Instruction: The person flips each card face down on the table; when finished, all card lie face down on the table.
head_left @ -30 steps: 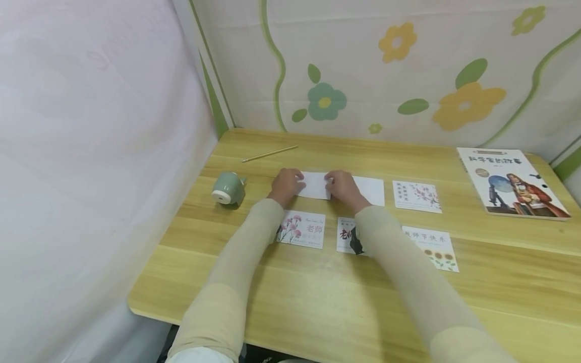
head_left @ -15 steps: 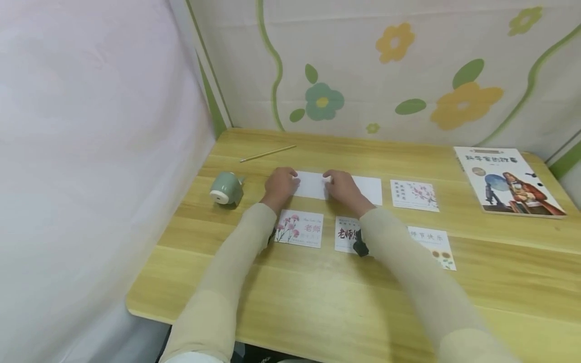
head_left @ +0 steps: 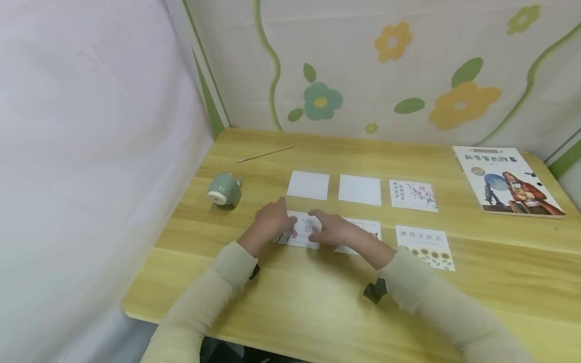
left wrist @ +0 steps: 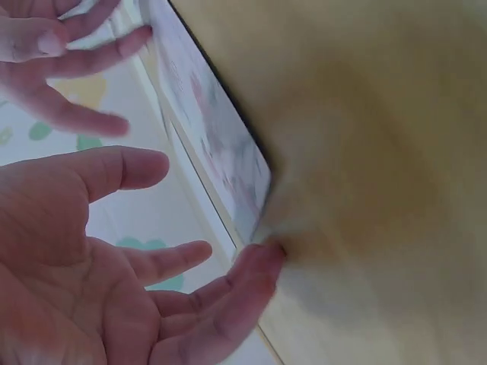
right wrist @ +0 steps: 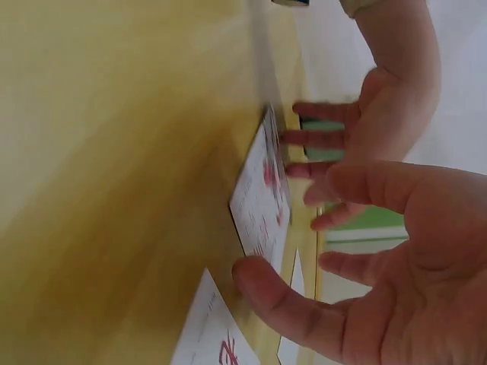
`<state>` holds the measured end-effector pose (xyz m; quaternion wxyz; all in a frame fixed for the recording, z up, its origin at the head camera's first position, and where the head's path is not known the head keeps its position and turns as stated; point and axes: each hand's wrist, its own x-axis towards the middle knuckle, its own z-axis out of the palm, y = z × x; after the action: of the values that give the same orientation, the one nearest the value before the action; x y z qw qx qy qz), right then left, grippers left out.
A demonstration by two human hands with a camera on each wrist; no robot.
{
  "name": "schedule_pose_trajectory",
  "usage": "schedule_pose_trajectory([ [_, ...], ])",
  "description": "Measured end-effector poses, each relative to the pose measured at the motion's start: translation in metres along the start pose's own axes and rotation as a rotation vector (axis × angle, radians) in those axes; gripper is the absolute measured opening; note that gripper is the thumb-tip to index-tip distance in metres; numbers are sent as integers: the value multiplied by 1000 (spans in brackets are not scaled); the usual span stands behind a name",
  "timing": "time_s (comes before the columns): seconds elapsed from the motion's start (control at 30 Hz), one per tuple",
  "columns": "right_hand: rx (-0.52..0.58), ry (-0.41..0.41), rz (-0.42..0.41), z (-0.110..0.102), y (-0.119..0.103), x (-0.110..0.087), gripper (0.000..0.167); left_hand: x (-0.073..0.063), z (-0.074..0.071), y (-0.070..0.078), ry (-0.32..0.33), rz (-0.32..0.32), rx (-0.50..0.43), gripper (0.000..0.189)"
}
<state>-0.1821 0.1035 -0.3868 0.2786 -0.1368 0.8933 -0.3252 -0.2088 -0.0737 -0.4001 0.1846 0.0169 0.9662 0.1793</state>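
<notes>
A card with pink flowers [head_left: 297, 237] lies flat on the wooden table, between my two hands. My left hand [head_left: 271, 220] is at its left side, fingers apart; in the left wrist view, the fingertips [left wrist: 262, 262] are by the card's corner. From the right comes my right hand [head_left: 335, 231], thumb and fingers spread around the card's right edge. In the right wrist view, one fingertip [right wrist: 255, 274] is close to the flower card's [right wrist: 262, 190] near edge. Below the right hand lies a card with red lettering [head_left: 371, 227], partly covered by it.
Two blank white cards [head_left: 308, 185] lie behind, beside a blossom card [head_left: 413, 195]. A sunflower card [head_left: 424, 247] lies at front right. The green-and-white rounded object [head_left: 224, 189] and a pencil [head_left: 265, 154] are at left, a book [head_left: 508, 181] at far right.
Both hands have left the blank cards in the back row and come toward the front, to the pink-flower card. The two blank cards now show fully, side by side with a gap.
</notes>
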Motion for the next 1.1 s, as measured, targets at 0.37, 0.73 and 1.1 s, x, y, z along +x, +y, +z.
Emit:
schedule_pose_trajectory([
  [0.37,-6,83,-19,10,-4,2,73,2,2,-9,35,-35,-350,71],
  [0.73,460,101,-96,17,0,4,70,6,-2,2,118,23,-1062,41],
  [1.1,802,230,-217,10,-8,-16,67,-7,10,9,-69,153,-1050,35],
])
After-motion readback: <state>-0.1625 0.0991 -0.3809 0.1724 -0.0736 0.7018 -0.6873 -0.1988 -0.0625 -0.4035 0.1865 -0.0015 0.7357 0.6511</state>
